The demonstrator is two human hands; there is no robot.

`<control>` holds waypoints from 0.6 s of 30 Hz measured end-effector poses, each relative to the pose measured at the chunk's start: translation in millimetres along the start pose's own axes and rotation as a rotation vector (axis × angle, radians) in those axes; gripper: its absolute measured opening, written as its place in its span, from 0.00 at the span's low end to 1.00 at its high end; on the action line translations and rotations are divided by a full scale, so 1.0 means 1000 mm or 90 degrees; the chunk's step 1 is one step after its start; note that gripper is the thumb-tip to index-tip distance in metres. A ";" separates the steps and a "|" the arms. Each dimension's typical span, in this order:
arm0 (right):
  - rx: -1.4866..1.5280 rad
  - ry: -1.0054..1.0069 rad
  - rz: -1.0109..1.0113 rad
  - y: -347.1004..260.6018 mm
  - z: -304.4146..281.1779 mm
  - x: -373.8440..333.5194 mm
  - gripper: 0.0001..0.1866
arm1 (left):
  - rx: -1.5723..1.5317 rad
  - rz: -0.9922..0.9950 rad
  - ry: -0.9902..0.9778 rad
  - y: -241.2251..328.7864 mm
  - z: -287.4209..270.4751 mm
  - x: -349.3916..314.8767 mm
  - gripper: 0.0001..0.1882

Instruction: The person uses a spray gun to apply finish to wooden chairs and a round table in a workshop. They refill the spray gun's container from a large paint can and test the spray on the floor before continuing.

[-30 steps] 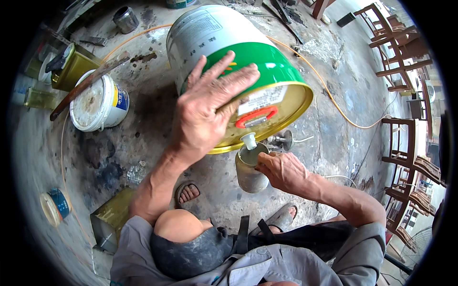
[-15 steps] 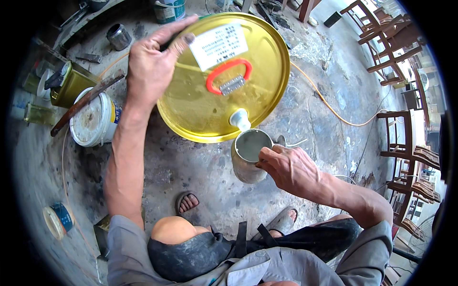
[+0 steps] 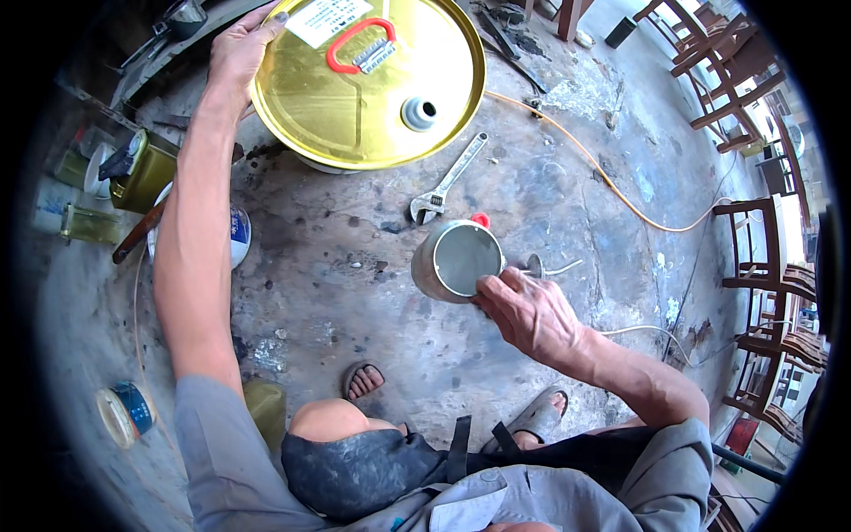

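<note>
My left hand point(image 3: 238, 58) grips the far-left rim of a large gold metal drum point(image 3: 310, 111), thumb over the lid and fingers hidden behind the edge. The lid carries a red handle point(image 3: 341, 55), a white label point(image 3: 326, 18) and an uncapped grey spout point(image 3: 417, 113). Lower and to the right, my right hand point(image 3: 532, 315) is closed on the rim side of a grey metal cup point(image 3: 427, 266). The cup is tilted, its mouth showing a pale grey inside; how full it is, I cannot tell. Spout and cup are well apart.
An adjustable wrench point(image 3: 448, 182) lies on the stained floor between drum and cup. A small red piece point(image 3: 480, 219) shows behind the cup. An orange hose point(image 3: 612, 186) crosses the right side, near wooden chairs point(image 3: 753, 248). At left are a gold can point(image 3: 146, 177) and a white bucket point(image 3: 239, 235).
The drum has moved away to the upper left and its spout has parted from the cup. My right hand's cup has shifted slightly left and away, uncovering the wrench and red piece.
</note>
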State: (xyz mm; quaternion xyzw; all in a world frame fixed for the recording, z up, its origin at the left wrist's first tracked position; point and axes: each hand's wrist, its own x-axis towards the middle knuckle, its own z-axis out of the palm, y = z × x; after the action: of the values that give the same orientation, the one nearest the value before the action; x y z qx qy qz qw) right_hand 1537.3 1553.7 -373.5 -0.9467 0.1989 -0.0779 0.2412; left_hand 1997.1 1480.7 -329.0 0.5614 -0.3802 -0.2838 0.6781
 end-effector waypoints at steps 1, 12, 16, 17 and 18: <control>0.010 -0.001 0.002 0.001 0.007 -0.003 0.10 | 0.057 0.014 -0.002 -0.001 -0.008 0.007 0.18; 0.031 -0.042 0.054 0.017 0.108 -0.010 0.10 | 0.094 -0.080 0.117 -0.040 -0.064 0.076 0.22; 0.041 -0.098 0.046 0.026 0.141 -0.005 0.09 | 0.068 -0.125 0.112 -0.077 -0.149 0.109 0.24; 0.043 -0.106 0.032 0.022 0.146 0.002 0.09 | 0.084 -0.123 0.123 -0.074 -0.195 0.122 0.23; 0.046 -0.116 0.020 0.019 0.150 0.008 0.10 | 0.099 -0.124 0.133 -0.070 -0.225 0.130 0.23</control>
State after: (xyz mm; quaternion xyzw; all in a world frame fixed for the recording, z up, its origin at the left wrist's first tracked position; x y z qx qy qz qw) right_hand 1574.4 1599.0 -513.0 -0.9372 0.1880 0.0051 0.2936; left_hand 2259.6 1483.3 -389.9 0.6731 -0.2720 -0.2581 0.6375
